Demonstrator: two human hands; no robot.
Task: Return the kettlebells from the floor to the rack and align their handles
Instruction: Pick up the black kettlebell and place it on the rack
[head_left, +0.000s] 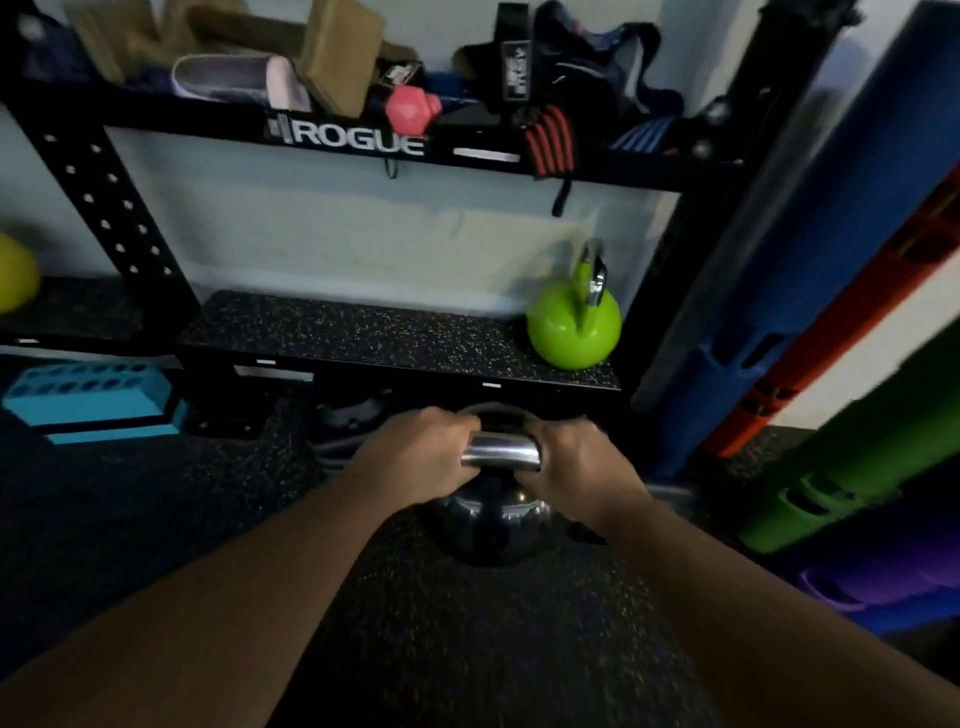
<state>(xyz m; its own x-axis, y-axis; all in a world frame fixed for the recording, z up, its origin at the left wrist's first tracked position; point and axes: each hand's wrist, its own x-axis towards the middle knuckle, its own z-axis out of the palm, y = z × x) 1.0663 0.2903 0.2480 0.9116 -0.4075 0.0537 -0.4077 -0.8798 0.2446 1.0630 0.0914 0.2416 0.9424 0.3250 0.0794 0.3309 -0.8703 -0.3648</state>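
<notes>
A black kettlebell with a shiny steel handle sits low in front of the rack, over the speckled floor; I cannot tell whether it touches the floor. My left hand grips the left end of its handle and my right hand grips the right end. A green kettlebell stands at the right end of the rack's lower shelf, its steel handle pointing up, turned edge-on to me.
The black rack's top shelf holds blocks, a pink dumbbell, straps and wraps. Rolled blue, orange, green and purple mats lean at the right. A light blue block lies on the floor at left. A yellow ball sits far left.
</notes>
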